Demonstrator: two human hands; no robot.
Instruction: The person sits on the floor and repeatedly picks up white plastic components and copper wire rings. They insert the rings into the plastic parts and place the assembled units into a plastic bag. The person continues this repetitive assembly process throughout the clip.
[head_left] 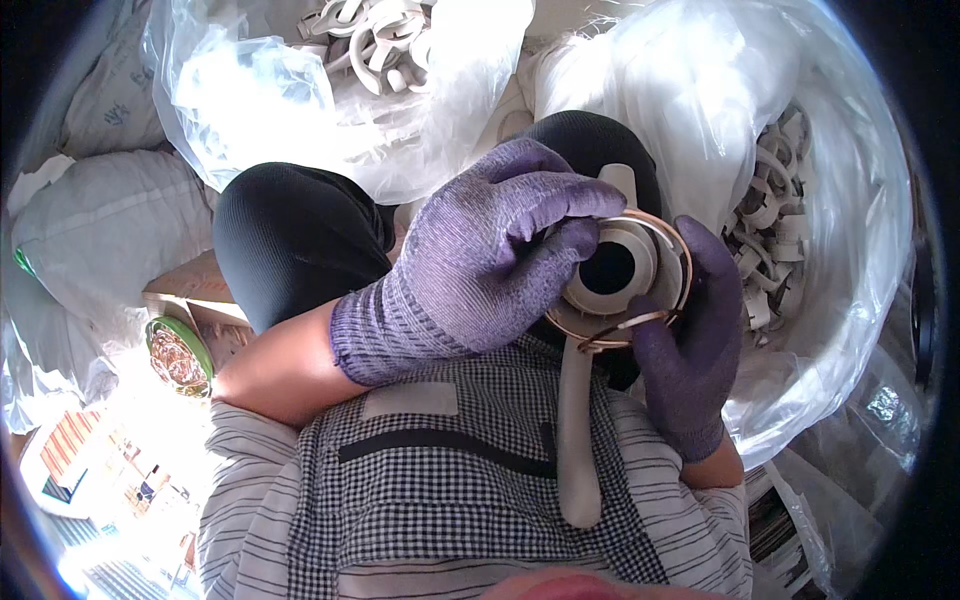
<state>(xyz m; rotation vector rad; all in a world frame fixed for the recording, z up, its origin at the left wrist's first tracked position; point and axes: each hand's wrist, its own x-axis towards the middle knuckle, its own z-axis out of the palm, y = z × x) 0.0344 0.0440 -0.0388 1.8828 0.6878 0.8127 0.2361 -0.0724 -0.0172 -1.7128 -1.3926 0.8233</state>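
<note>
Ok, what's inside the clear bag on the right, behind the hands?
The clear bag holds a pile of pale plastic ring parts, visible along its inner side. The right hand and folded bag plastic cover the rest, so how deep the pile goes cannot be seen.

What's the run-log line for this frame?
left hand: presses ring | right hand: holds grey plastic part | copper ring: around part | bags: similar parts

Two clear plastic bags of grey parts stand open: one bag (250,100) upper left, one bag (850,200) at right. White sacks (90,220) lie far left.
</note>
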